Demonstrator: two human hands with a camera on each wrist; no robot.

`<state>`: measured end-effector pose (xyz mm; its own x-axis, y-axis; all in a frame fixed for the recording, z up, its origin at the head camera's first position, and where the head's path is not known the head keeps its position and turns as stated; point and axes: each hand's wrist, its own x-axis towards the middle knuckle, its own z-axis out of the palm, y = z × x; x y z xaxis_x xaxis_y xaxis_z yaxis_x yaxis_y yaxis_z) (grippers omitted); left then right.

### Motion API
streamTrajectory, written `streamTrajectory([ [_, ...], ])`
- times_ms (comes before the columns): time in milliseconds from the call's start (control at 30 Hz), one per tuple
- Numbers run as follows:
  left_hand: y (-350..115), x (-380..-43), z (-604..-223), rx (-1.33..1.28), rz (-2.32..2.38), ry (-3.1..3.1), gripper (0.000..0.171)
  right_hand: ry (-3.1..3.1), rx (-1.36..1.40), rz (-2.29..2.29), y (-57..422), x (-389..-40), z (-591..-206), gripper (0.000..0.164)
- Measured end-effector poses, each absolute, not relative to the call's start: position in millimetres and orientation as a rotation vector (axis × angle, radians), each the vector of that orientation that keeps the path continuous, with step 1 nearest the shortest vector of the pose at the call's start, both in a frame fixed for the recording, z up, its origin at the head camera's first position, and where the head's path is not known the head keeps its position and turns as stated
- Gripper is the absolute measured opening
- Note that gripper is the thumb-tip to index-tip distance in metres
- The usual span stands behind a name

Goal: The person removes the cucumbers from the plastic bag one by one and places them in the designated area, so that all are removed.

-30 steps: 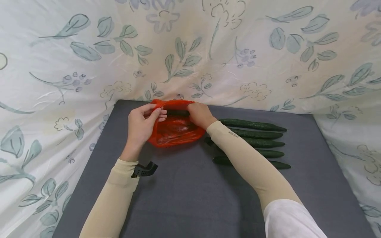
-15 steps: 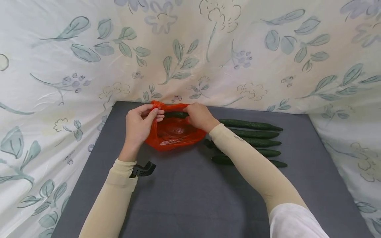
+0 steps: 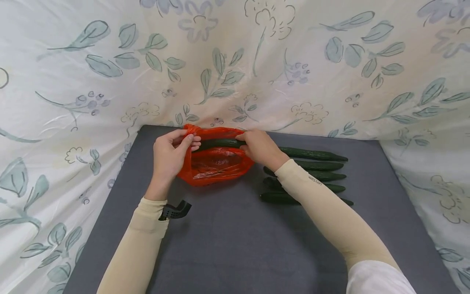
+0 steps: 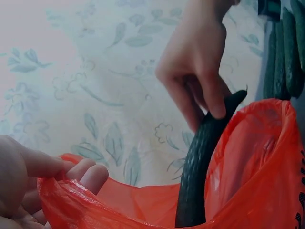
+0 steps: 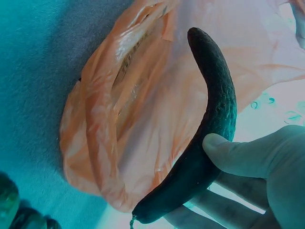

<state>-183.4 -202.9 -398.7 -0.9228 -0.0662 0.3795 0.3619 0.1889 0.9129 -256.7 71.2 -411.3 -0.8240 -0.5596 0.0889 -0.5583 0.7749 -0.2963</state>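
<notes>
In the head view, a red plastic bag (image 3: 220, 173) lies at the table's back edge with its mouth held wide. My left hand (image 3: 170, 153) pinches the left side of its rim between thumb and fingers. A dark green, curved cucumber (image 3: 220, 143) lies across the bag's mouth, and my right hand (image 3: 262, 149) grips its right end. The left wrist view shows the cucumber (image 4: 195, 171) slanting down, its lower part hidden behind the rim. In the right wrist view, thumb and fingers hold the cucumber (image 5: 219, 105) against the bag.
Several more cucumbers (image 3: 317, 154) lie in a row on the dark grey table (image 3: 235, 245), right of the bag and partly behind my right arm. A floral cloth (image 3: 227, 61) hangs behind the table and along its sides. A black strap mount (image 3: 178, 210) sits on my left wrist.
My right hand has shifted right, from within the bag's mouth to its right edge. More of the cucumber's length shows now. My left hand keeps hold of the rim.
</notes>
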Motion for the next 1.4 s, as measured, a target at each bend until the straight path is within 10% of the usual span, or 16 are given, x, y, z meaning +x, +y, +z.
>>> streamTrajectory([
  [1400, -205.1, -182.6, -399.9, -0.283, -1.755, -2.159, 0.023, 3.126, -1.029, -0.732, 171.4, -178.7, -400.3, 0.043],
])
